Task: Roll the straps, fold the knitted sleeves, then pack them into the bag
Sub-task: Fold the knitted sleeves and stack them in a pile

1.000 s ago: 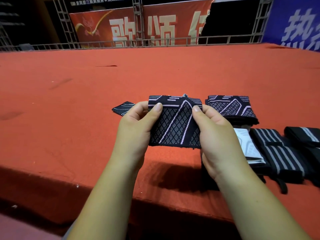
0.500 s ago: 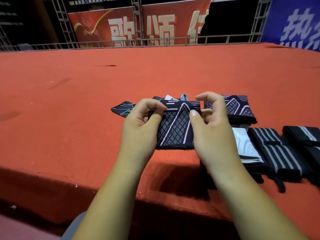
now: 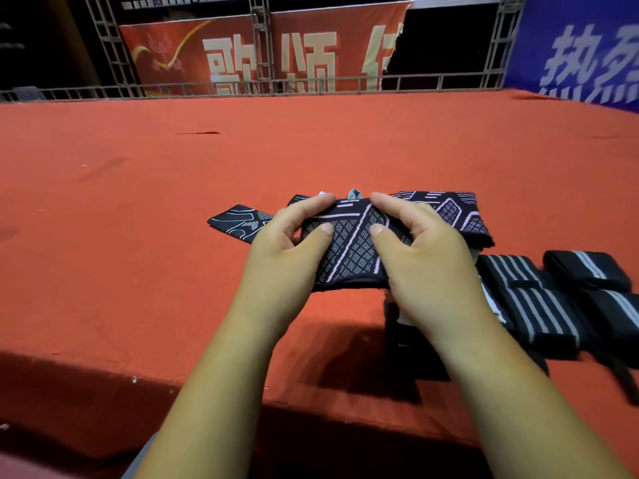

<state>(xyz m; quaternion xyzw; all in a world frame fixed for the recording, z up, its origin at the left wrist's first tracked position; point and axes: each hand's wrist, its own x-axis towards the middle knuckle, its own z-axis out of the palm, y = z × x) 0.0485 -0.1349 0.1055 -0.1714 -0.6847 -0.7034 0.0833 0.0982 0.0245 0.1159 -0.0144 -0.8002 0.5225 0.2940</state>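
Observation:
A dark knitted sleeve (image 3: 351,252) with a pale diamond pattern lies folded on the red carpet. My left hand (image 3: 287,257) pinches its left side, thumb on top and fingers curled over the far edge. My right hand (image 3: 422,264) pinches its right side the same way. A second folded patterned sleeve (image 3: 456,212) lies just behind and to the right. Another patterned piece (image 3: 238,221) sticks out to the left. Two rolled black straps with grey stripes (image 3: 532,305) (image 3: 587,274) lie to the right. A dark bag (image 3: 415,344) sits partly hidden under my right wrist.
The red carpeted platform (image 3: 138,236) stretches far ahead and to the left; its front edge (image 3: 207,388) drops off close to me. A metal railing (image 3: 311,86) and banners stand at the back.
The sleeve was held up in both hands; it has come down flat onto the carpet, and my fingers have curled over its far edge.

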